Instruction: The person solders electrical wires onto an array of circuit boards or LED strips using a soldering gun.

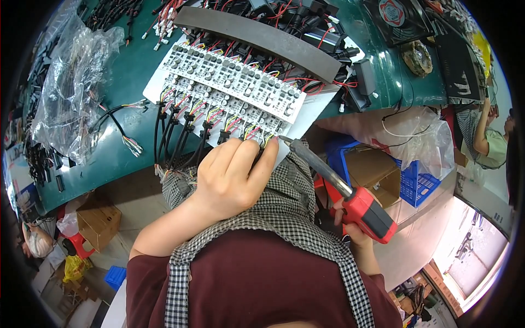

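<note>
My left hand (227, 177) is closed over the near edge of a panel of white circuit boards (229, 82), fingertips pinching thin coloured wires at its right end. My right hand (353, 221) grips a red and black soldering gun (372, 216). Its metal barrel (320, 164) points up and left, and the tip is close to my left fingertips at the board edge. Several black cables (172, 134) with coloured wire ends run off the board's near edge, left of my left hand. The wire ends under my fingers are partly hidden.
A dark curved bar (262, 38) lies across the work behind the boards, among black adapters and red wires. A clear plastic bag (76, 87) and loose cables (123, 128) lie on the green table (158, 180). At right are a fan (396, 19) and blue crate (418, 183).
</note>
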Motion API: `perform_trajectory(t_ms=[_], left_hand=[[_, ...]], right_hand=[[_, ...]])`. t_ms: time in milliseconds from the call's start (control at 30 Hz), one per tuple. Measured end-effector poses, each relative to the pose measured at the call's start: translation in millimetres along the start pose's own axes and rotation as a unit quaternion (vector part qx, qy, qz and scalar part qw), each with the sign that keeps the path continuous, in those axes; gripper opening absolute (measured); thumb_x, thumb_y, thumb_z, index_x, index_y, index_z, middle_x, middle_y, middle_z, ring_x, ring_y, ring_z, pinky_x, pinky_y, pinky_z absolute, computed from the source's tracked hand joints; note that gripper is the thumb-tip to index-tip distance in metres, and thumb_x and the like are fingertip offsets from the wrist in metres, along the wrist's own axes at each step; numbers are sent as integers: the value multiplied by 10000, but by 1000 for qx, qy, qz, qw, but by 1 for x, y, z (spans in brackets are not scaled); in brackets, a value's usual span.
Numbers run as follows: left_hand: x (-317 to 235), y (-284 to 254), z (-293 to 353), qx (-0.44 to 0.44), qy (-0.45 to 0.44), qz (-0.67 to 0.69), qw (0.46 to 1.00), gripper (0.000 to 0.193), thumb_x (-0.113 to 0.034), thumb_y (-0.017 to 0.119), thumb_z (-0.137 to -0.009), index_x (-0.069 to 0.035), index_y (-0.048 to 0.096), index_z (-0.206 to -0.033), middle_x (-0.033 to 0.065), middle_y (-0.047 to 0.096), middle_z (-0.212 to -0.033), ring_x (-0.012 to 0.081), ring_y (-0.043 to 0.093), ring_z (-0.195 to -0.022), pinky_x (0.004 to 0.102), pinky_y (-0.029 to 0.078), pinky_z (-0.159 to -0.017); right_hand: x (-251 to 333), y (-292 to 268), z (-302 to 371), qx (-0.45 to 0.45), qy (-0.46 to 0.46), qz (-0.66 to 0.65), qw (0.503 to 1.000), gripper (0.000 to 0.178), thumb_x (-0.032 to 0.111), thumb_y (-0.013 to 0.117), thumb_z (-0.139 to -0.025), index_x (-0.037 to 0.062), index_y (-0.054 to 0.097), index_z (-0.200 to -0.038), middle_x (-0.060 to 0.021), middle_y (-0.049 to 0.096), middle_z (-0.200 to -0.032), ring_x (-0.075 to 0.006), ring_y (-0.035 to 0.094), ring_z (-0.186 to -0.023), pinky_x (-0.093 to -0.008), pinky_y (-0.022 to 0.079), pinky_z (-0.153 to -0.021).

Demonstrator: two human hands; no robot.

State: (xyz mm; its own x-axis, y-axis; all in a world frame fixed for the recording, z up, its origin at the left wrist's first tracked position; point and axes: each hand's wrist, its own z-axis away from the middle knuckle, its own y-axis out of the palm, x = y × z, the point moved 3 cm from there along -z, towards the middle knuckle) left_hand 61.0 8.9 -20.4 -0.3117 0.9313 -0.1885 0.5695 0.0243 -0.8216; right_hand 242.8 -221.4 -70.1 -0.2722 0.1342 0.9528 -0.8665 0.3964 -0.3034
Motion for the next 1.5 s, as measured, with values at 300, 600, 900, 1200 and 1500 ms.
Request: perform_trajectory(t_ms=[300, 600, 900, 1200, 1500], left_hand=[[4, 2, 1, -16, 3, 29, 999, 369, -19, 679, -583, -12, 693, -951, 34, 471, -719, 149, 478, -559, 271, 364, -447], [2, -5, -1, 9, 20, -1, 1000, 224, -119, 641, -735, -15, 661, -933, 0, 474, -733, 141, 508, -657, 256, 405, -529], [61, -40, 2, -83, -145, -9, 986, 415, -68, 704, -706, -50, 653, -1117, 88, 601, -954, 253, 578, -832, 376, 473, -760], [153, -32, -18, 40, -393, 359, 846, 369, -165, 649, -878, -2, 584, -1202, 107, 599, -1040, 186, 547, -982, 307, 421, -831], [168, -17, -20, 69, -396, 420, 814, 344, -75, 658, -828, -12, 631, -1165, 0, 582, -998, 77, 475, -870, 240, 388, -759]], right_hand=[[20, 4, -16, 27, 59, -141, 988, 667, 387, 772, -768, -118, 542, -1139, -94, 658, -737, -149, 632, -583, -239, 495, -574], [26, 6, -14, -38, 102, -179, 978, 710, 572, 687, -764, -71, 549, -1032, -79, 548, -648, -149, 517, -554, -250, 400, -612], [53, 17, -46, -114, 22, -141, 983, 680, 562, 583, -847, -62, 472, -1091, -123, 539, -983, -128, 520, -561, -250, 421, -488], [57, 37, -104, -94, 26, -457, 884, 617, 433, 486, -960, -3, 354, -1376, -175, 467, -1318, -322, 485, -1212, -562, 368, -1061], [74, 72, -145, -10, 28, -481, 876, 642, 492, 534, -921, 88, 374, -1394, -117, 498, -1299, -284, 435, -1261, -582, 288, -1087]])
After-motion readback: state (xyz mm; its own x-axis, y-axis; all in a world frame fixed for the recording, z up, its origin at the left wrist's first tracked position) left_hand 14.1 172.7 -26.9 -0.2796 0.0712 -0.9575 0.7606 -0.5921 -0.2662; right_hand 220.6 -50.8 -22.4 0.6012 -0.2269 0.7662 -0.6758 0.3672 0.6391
